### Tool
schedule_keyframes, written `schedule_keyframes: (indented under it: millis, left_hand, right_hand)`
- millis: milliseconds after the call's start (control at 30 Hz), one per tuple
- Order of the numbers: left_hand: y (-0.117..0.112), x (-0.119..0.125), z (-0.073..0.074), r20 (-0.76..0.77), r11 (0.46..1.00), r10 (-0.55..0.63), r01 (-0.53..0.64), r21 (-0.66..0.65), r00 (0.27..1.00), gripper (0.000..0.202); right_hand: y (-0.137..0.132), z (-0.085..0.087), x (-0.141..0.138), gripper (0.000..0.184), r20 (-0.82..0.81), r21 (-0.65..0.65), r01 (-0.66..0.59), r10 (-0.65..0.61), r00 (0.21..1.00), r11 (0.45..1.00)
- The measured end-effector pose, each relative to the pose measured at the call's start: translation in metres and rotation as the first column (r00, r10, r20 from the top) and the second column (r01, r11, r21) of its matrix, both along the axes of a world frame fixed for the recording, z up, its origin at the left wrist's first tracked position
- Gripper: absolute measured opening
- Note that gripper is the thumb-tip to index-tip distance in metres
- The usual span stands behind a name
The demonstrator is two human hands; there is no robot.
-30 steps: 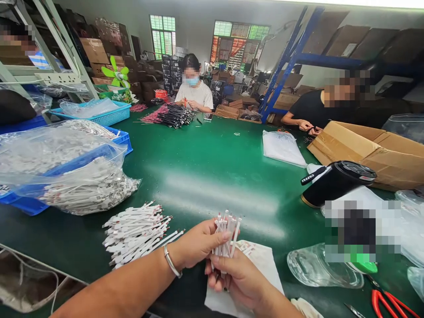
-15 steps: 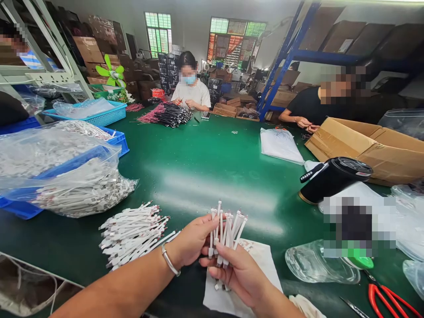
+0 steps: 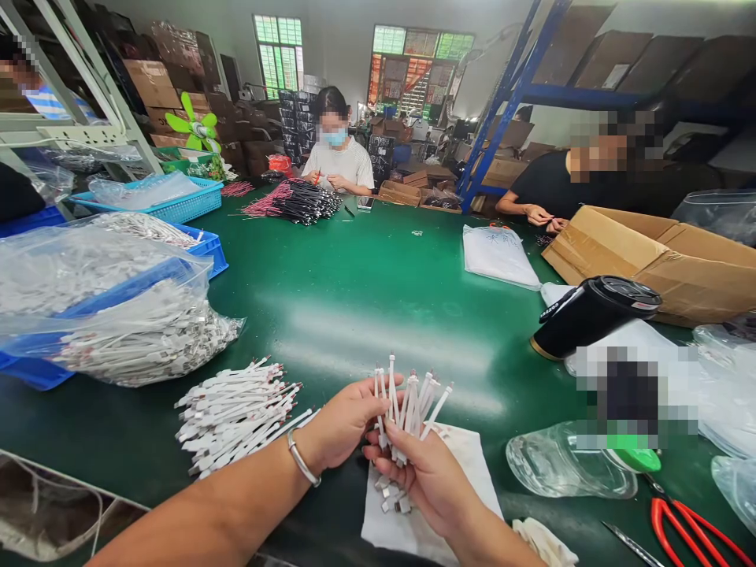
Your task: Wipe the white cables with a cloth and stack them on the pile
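Note:
Both of my hands grip one bundle of short white cables point(image 3: 409, 405) just above a white cloth point(image 3: 466, 465) at the near edge of the green table point(image 3: 366, 299). My left hand point(image 3: 346, 421), with a metal bangle on its wrist, pinches the bundle from the left. My right hand point(image 3: 428, 480) wraps round its lower part, and the cable tips fan out upward. A loose pile of the same white cables point(image 3: 236, 413) lies just left of my hands.
Blue bins point(image 3: 204, 252) hold plastic bags of cables point(image 3: 124, 331) at left. On the right are a black tumbler on its side point(image 3: 591, 315), a cardboard box point(image 3: 661, 260), a clear bottle point(image 3: 567, 465) and red-handled scissors point(image 3: 691, 528). Two people work at the far side, near a heap of black and red cables point(image 3: 298, 202).
The bundle has risen slightly and its tips have spread into a wider fan. My right hand has slid lower on it; the cables' lower ends now show below my palm.

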State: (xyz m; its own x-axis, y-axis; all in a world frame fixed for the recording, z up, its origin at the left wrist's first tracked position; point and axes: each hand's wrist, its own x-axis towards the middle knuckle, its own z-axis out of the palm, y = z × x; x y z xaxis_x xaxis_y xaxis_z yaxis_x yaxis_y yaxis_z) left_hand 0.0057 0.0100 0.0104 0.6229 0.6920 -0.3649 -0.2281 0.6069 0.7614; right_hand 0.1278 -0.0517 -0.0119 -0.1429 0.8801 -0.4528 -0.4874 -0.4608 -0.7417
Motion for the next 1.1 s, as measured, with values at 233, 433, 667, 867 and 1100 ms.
schedule_keyframes:
  millis: [233, 433, 667, 867, 1100]
  left_hand:
    - [0.001, 0.000, -0.003, -0.038, 0.998, 0.015, -0.013, 0.055, 0.999, 0.058]
    - [0.004, -0.002, -0.008, -0.022, 0.999, -0.014, 0.014, 0.038, 1.000, 0.050]
    - [0.007, -0.004, -0.009, 0.003, 1.000, -0.008, 0.008, 0.027, 1.000, 0.043]
    - [0.008, -0.005, -0.007, 0.015, 1.000, -0.001, 0.001, 0.028, 1.000, 0.040]
    - [0.010, -0.007, -0.004, 0.063, 0.998, 0.061, -0.059, -0.031, 0.996, 0.018]
  right_hand:
    - [0.000, 0.006, 0.001, 0.031, 0.026, -0.030, 0.001, 0.000, 1.000, 1.000]
    - [0.001, 0.008, 0.005, 0.031, -0.018, -0.063, -0.095, 0.094, 0.995, 0.994]
    - [0.001, 0.007, 0.008, 0.035, -0.058, -0.094, -0.124, 0.119, 0.991, 0.988]
    - [0.002, 0.005, 0.011, 0.035, -0.051, -0.115, -0.164, 0.159, 0.986, 0.980]
    - [0.001, 0.006, 0.010, 0.042, 0.128, -0.090, -0.103, 0.114, 0.985, 0.991]
